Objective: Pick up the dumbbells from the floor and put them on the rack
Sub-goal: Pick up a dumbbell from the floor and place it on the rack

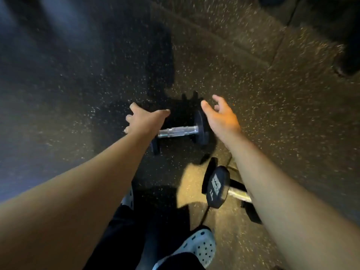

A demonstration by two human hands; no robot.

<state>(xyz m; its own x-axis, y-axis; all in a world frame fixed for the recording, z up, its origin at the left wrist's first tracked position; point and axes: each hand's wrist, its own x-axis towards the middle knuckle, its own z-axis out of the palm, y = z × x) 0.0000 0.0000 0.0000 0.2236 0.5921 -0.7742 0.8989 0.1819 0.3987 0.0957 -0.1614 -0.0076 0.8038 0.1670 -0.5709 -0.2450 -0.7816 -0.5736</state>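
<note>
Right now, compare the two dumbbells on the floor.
The far dumbbell lies crosswise between the left hand and right hand, its handle fully visible. The near dumbbell points its labelled end toward the camera, its handle partly hidden by the right forearm. Both have dark heads and shiny handles.

The left hand point(145, 119) covers the far dumbbell's point(178, 131) left head; the right forearm point(272, 184) hides the near dumbbell's point(218, 187) far end; its lettering is blurred

Both arms outstretched, left hand point(143, 119) and right hand point(221, 115) empty, fingers point(216, 98) spread.
</note>
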